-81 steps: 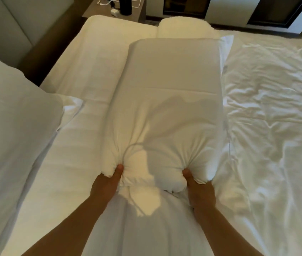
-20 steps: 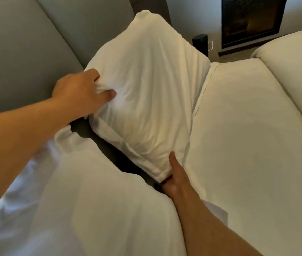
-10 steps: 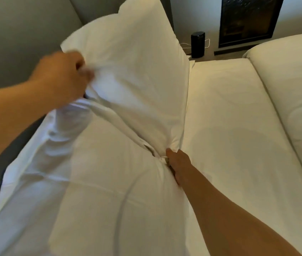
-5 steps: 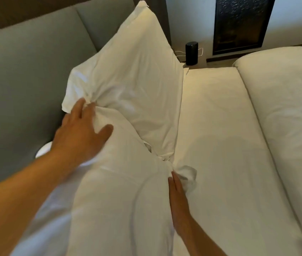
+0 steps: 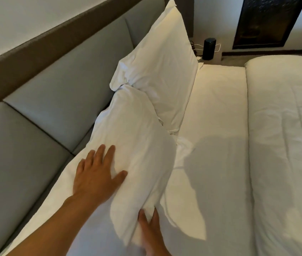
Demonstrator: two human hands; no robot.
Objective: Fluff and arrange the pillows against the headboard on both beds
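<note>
Two white pillows lean against the grey padded headboard [image 5: 57, 93]. The far pillow [image 5: 163, 71] stands upright on its edge. The near pillow [image 5: 133, 137] lies tilted in front of it, its top corner touching the far one. My left hand [image 5: 96, 174] rests flat on the near pillow's face, fingers spread. My right hand [image 5: 150, 231] presses its fingers into the near pillow's lower edge, where the fabric bunches; whether it grips the cloth is unclear.
The white sheet [image 5: 215, 145] covers the mattress to the right of the pillows. A folded white duvet [image 5: 285, 137] lies along the right side. A black cylindrical speaker [image 5: 209, 49] with white cables stands on the nightstand beyond the bed. A dark framed panel [image 5: 268, 21] hangs behind.
My left hand slid down the near pillow from its top corner to its middle and lies flat. My right hand moved down along the pillow's lower edge. The far pillow stays upright.
</note>
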